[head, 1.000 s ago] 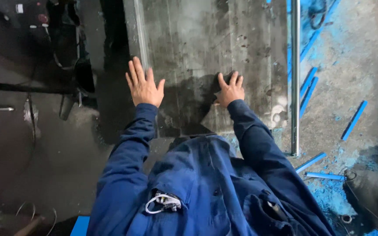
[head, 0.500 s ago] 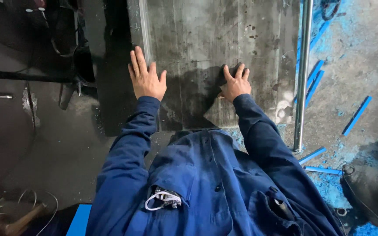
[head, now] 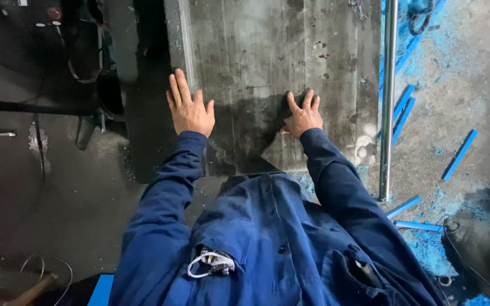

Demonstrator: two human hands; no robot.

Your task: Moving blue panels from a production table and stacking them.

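i've got my left hand [head: 190, 109] and right hand [head: 302, 115] both flat and unclenched on the grey metal sheet [head: 273, 68] lying on the floor, gripping nothing. it looks heavy, stiff, slick (edges possibly sharp); i'd lift by its long edges.

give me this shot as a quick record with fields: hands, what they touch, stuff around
left hand: flat, fingers spread, on the left edge of the metal sheet
right hand: fingers spread, pressing on the sheet near its middle
held: nothing gripped by either hand
sheet: grey, scuffed, lying flat
right of sheet: a long metal rod and scattered blue strips on a blue-dusted floor
clothing: blue work jacket, white cable in its chest pocket
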